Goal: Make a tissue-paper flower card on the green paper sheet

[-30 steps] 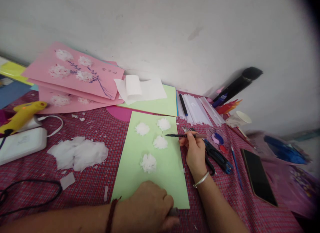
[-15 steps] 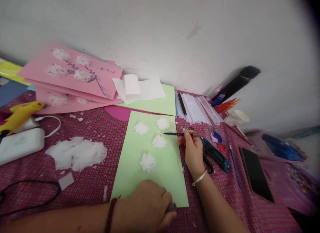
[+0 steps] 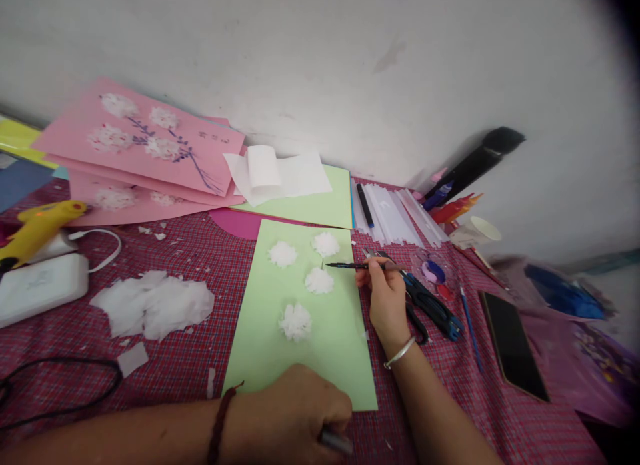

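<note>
My right hand (image 3: 387, 298) is closed around a slim dark brush pen (image 3: 343, 266). Its tip is by a short dark line between two white paper flowers on the green sheet (image 3: 265, 358). Those are the upper right flower (image 3: 325, 245) and the one below it (image 3: 319, 280). Two more sit on the sheet, one at upper left (image 3: 283, 254) and one lower down (image 3: 295, 322). Across the sheet's bottom edge lies my left hand (image 3: 295, 412), fingers curled around a short dark grey cylinder (image 3: 336, 442) that looks like a pen cap.
Pink sheets with white flowers and painted stems (image 3: 145, 142) lean at the back left. On the left are a yellow glue gun (image 3: 43, 228), a white power strip (image 3: 45, 288) and white tissue pieces (image 3: 155, 305). Scissors (image 3: 433, 305), a paint palette (image 3: 434, 272) and a phone (image 3: 515, 345) lie right.
My left hand has turned slightly, and more of the dark cylinder shows below its fingers. The brush pen tip has barely moved. The view has shifted a little.
</note>
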Tool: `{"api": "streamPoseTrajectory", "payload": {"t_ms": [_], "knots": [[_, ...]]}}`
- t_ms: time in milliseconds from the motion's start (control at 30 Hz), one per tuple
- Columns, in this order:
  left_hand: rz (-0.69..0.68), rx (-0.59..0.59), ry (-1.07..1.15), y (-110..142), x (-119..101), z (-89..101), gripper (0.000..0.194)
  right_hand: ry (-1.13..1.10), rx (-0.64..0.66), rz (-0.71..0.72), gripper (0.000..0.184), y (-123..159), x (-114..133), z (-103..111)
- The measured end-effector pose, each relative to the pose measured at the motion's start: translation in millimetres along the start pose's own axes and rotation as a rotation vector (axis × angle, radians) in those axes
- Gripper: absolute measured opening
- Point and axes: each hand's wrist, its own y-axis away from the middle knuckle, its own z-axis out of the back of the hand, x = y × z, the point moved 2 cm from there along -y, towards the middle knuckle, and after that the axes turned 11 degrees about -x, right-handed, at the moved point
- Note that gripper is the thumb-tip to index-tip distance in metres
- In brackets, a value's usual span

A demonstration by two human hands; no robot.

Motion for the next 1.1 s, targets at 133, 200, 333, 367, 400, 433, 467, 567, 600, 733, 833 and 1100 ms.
{"api": "streamPoseTrajectory", "payload": {"t_ms": [133, 200, 333, 367, 400, 433, 467, 567, 600, 733, 833, 1100], "knots": [[-0.068, -0.064, -0.038, 0.7, 0.2, 0.6, 0.035, 0.008, 0.004, 0.004, 0.022, 0.3, 1.2, 0.0], [-0.077, -0.07, -0.083, 0.7, -0.1, 0.8, 0.035, 0.009, 0.008, 0.005, 0.023, 0.4, 1.3, -0.2], [-0.09, -0.065, -0.155, 0.6, -0.6, -0.5, 0.033, 0.008, 0.011, 0.006, 0.022, 0.2, 1.4, -0.9], [-0.095, -0.066, -0.166, 0.7, -0.5, -1.1, 0.033, 0.009, 0.012, 0.005, 0.021, 0.3, 1.5, -1.2], [-0.101, -0.066, -0.176, 0.9, -0.2, -1.8, 0.033, 0.009, 0.013, 0.004, 0.021, 0.3, 1.7, -1.5], [-0.105, -0.065, -0.184, 1.0, 0.2, -2.4, 0.032, 0.009, 0.015, 0.002, 0.021, 0.4, 1.8, -1.7], [-0.108, -0.062, -0.19, 1.2, 0.7, -3.0, 0.032, 0.009, 0.016, 0.001, 0.021, 0.5, 1.9, -1.9], [-0.117, -0.061, -0.192, 1.4, 1.6, -3.7, 0.031, 0.009, 0.02, -0.001, 0.021, 0.9, 2.3, -2.0], [-0.117, -0.061, -0.194, 1.4, 1.5, -3.6, 0.031, 0.009, 0.021, 0.0, 0.02, 1.0, 2.5, -1.9], [-0.106, -0.048, -0.213, 0.8, -0.4, -2.9, 0.029, 0.015, 0.024, 0.007, 0.02, 1.4, 3.5, -1.4], [-0.11, -0.05, -0.216, 0.2, -1.7, -2.4, 0.029, 0.019, 0.027, 0.006, 0.02, 1.6, 3.7, -1.2], [-0.124, -0.058, -0.153, -0.2, 0.3, -2.9, 0.03, 0.004, 0.016, 0.009, 0.02, 0.0, 0.2, 0.0]]}}
